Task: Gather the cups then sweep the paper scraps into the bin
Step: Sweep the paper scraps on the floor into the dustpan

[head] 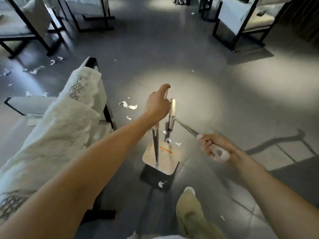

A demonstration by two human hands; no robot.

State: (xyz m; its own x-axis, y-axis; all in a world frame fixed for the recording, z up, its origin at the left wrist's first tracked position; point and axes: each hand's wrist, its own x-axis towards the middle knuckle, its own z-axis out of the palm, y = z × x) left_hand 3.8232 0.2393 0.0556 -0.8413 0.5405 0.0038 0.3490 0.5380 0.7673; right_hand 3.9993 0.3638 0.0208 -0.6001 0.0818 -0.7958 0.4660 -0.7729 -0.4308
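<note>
Left hand (158,105) sits on top of the dustpan handle (155,147), fingers curled round it, one finger poking forward. Right hand (215,149) has a full fist round the white grip of the broom (185,127). The broom shaft runs forward and left from that hand to the broom head (172,111). The head stands on edge just beyond the mouth of the dustpan (165,159), bristles facing the left hand.

Dustpan: cream pan, orange-striped label inside, dark upright handle, mouth pointing away from the person. Contents: two or three small paper scraps (168,140) right at the mouth. Cannot tell if they are on the lip or on the floor (224,100) just ahead of it. A stray scrap (161,184) lies in the dark patch on the near side of the dustpan, outside the pan.

Chair (69,128) with a shaggy white cover stands left of the dustpan, partly under the left forearm. A scrap cluster (128,105) lies on the floor beyond and left of the dustpan, near the left hand. A looser scrap scatter (34,71) lies far left of the dustpan, past that chair. Olive shoe (189,214) is on the near-right side of the dustpan. Dark-framed chairs (241,25) stand well beyond the dustpan. The floor is grey tile, with a bright pool of light around the dustpan.
</note>
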